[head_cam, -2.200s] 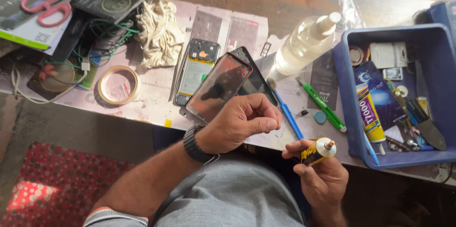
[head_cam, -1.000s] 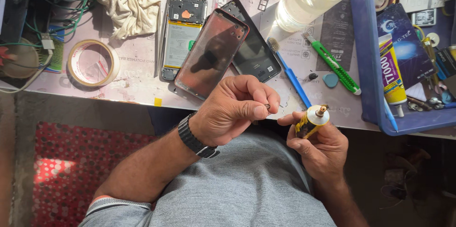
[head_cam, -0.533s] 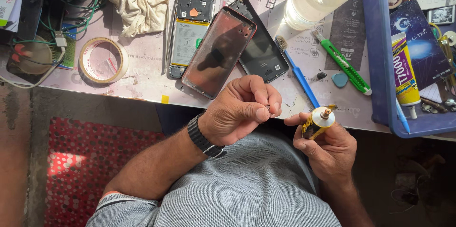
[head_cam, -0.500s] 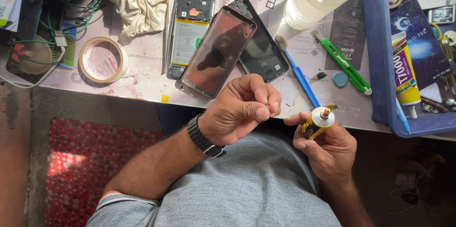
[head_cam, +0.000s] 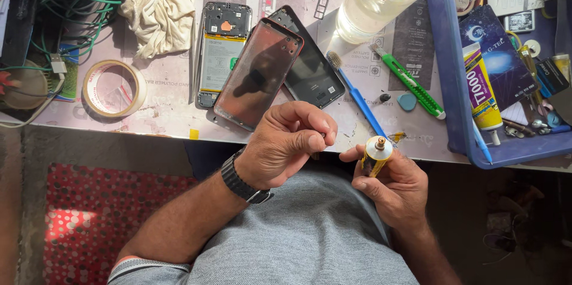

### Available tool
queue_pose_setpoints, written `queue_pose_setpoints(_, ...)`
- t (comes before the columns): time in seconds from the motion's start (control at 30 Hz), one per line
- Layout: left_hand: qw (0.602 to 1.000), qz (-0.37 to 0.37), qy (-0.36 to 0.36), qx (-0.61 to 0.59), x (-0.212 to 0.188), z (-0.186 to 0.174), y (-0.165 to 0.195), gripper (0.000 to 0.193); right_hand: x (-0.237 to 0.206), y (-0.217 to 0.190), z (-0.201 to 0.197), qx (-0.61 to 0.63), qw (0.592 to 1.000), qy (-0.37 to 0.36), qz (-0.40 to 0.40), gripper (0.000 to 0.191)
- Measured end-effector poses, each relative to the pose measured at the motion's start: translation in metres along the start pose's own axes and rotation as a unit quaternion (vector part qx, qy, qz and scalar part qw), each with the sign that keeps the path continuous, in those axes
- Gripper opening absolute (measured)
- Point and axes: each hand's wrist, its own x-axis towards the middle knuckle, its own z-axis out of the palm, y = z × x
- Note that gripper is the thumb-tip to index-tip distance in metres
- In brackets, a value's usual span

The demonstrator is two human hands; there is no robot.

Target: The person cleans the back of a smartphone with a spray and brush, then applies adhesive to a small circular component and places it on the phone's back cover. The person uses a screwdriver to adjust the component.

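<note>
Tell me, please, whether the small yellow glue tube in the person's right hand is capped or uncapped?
Uncapped: the small yellow glue tube in the right hand shows its bare nozzle tip.

Small yellow-and-black glue tube (head_cam: pixel 376 155), uncapped, bare nozzle pointing up, held near upright below the surface edge, at five o'clock from the phones.
</note>
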Motion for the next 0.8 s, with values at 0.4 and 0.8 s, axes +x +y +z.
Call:
queue_pose_setpoints(0.4, 0.996, -0.029, -0.042, -0.080, -0.0020, 0.0032, 0.0006, 0.015, -0.0039, -0.0002, -0.0026, -0.012, 1.000, -0.010, 0.002, 0.048)
queue_pose_setpoints(0.8, 0.993, -0.032, -0.048, -0.102, 0.0010, 0.0041, -0.0025, 0.015, -0.0018, 0.0020, -0.0033, -0.032, 0.999, -0.009, 0.008, 0.047)
